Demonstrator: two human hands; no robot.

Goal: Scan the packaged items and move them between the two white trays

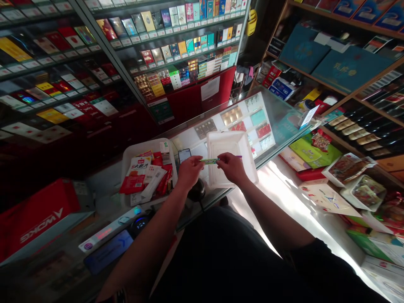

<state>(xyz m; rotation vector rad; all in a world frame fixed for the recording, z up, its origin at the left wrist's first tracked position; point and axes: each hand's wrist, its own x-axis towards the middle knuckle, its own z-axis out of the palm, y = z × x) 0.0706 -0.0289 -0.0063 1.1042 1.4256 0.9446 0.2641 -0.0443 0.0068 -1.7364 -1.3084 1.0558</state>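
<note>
Between my two hands a slim green packet with pale lettering (209,161), shaped like a stick of gum, is stretched out level. The fingers of my left hand (190,170) pinch its left end, and those of my right hand (232,167) pinch its right end. Below them is a white plastic tray (249,174) on the glass counter. Something purple shows beside my right hand, mostly hidden by it. Left of my hands, a second white tray (126,158) holds several red and white snack packets (147,174).
A phone (184,155) and a dark round object (197,190) are near my left hand. A red box (44,214) and a payment device (116,242) stand at the left. Cigarette shelves (164,29) rise behind the glass counter (280,122); shelves of boxes and bottles (360,126) stand right.
</note>
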